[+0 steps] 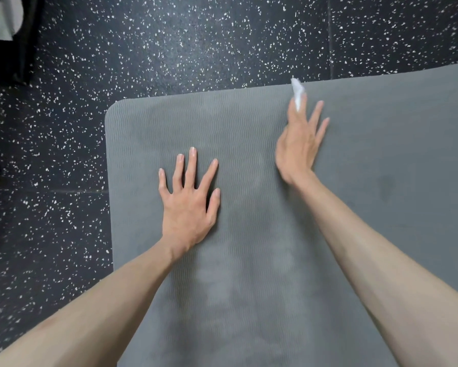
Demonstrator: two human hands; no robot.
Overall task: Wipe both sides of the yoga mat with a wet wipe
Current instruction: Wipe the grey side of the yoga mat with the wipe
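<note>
The grey yoga mat [249,234] lies flat on the floor under me, its rounded far-left corner in view and its far edge running off to the right; the rest of it passes out of frame toward me and to the right. Darker, damp-looking streaks run down its middle, so I judge I am part-way through wiping this first visible side, with the underside yet to be done. My right hand [300,144] is up near the far edge, blurred, with the white wet wipe [298,95] held between its fingers; the fingers look long and only lightly bent, and the blur keeps me from saying exactly how the wipe is pinched. My left hand [189,202] is spread wide, palm down and fingers straight, pressing flat on the mat well apart from the right hand, which I take as pinning the mat so it does not slide. Next I would need to draw the wipe across the strip along the far edge and toward the dry-looking left corner, keeping the left hand's weight on. Around the mat is a black speckled floor [169,43], and something white [0,17] sits at the top-left corner, too cropped to identify.
</note>
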